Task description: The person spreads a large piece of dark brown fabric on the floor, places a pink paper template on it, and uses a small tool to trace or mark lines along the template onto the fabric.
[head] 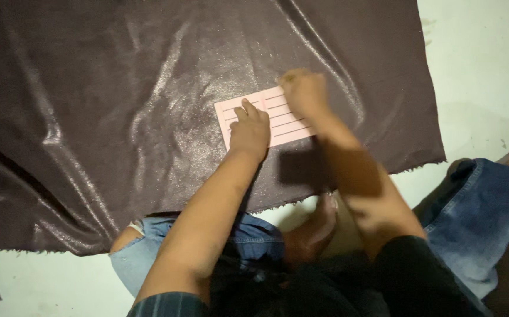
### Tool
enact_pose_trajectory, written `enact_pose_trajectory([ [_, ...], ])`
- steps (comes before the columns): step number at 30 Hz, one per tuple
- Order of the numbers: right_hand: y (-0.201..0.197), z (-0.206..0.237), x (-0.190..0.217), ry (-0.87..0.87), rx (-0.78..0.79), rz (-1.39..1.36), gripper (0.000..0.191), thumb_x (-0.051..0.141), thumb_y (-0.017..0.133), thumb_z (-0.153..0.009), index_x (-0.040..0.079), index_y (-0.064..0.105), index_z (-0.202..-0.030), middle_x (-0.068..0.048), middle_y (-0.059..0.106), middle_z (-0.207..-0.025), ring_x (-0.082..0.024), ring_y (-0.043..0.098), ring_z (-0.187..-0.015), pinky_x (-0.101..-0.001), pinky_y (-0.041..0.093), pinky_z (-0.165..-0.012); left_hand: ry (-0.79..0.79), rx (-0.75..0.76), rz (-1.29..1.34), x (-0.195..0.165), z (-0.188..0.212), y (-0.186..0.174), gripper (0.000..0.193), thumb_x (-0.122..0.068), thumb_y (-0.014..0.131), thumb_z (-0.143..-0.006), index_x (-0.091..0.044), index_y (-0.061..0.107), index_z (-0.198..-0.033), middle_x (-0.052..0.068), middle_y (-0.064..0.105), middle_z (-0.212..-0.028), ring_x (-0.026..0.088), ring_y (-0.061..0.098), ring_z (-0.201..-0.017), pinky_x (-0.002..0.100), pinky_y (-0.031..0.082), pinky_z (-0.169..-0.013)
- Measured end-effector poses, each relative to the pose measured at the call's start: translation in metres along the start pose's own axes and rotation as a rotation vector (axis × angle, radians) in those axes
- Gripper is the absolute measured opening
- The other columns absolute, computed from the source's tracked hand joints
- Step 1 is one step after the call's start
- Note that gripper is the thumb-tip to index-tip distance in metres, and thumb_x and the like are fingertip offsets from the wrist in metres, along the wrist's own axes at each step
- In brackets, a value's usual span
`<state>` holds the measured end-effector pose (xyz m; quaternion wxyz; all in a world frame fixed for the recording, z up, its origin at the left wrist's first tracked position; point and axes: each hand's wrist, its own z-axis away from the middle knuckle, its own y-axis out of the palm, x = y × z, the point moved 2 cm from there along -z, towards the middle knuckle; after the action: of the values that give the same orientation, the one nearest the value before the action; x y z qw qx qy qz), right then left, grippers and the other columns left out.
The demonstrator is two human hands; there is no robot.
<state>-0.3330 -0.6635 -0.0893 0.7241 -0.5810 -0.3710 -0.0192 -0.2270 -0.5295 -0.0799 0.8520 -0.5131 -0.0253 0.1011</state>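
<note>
Pink lined card (278, 120) lying long-axis left-right at frame centre on dark fabric (119, 117), pinned under left hand (248, 130) fingertips, right hand (302, 91) clenched at its upper edge.

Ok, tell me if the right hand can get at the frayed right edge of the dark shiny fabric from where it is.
Probably yes. The right hand rests on the pink lined card, and only bare dark shiny fabric lies between it and the frayed right edge.

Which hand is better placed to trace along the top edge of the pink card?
Probably the right hand: it sits at the pink card top edge, while the left hand presses flat on it.
</note>
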Motion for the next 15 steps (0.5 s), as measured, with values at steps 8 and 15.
enact_pose_trajectory([
  [8, -0.055, 0.013, -0.040, 0.030, -0.068, -0.084, 0.022, 0.022, 0.066, -0.094, 0.004, 0.078, -0.100, -0.016, 0.075, -0.105, -0.031, 0.070, -0.097, -0.0435, 0.052, -0.090, 0.033, 0.167, -0.146, -0.018, -0.015, -0.023, 0.076, -0.016, 0.049, -0.103, -0.023, 0.007, -0.166, 0.052, 0.025, -0.147, 0.062, 0.046, -0.130, 0.050, 0.050, -0.104],
  [15, -0.059, 0.009, -0.047, 0.026, -0.127, -0.047, 0.021, 0.023, 0.067, -0.099, 0.005, 0.077, -0.102, -0.015, 0.074, -0.109, -0.034, 0.071, -0.093, -0.0433, 0.054, -0.085, 0.063, 0.265, -0.231, -0.022, -0.015, -0.038, 0.082, -0.018, 0.052, -0.101, -0.020, 0.002, -0.166, 0.055, 0.023, -0.145, 0.062, 0.050, -0.125, 0.045, 0.051, -0.104],
])
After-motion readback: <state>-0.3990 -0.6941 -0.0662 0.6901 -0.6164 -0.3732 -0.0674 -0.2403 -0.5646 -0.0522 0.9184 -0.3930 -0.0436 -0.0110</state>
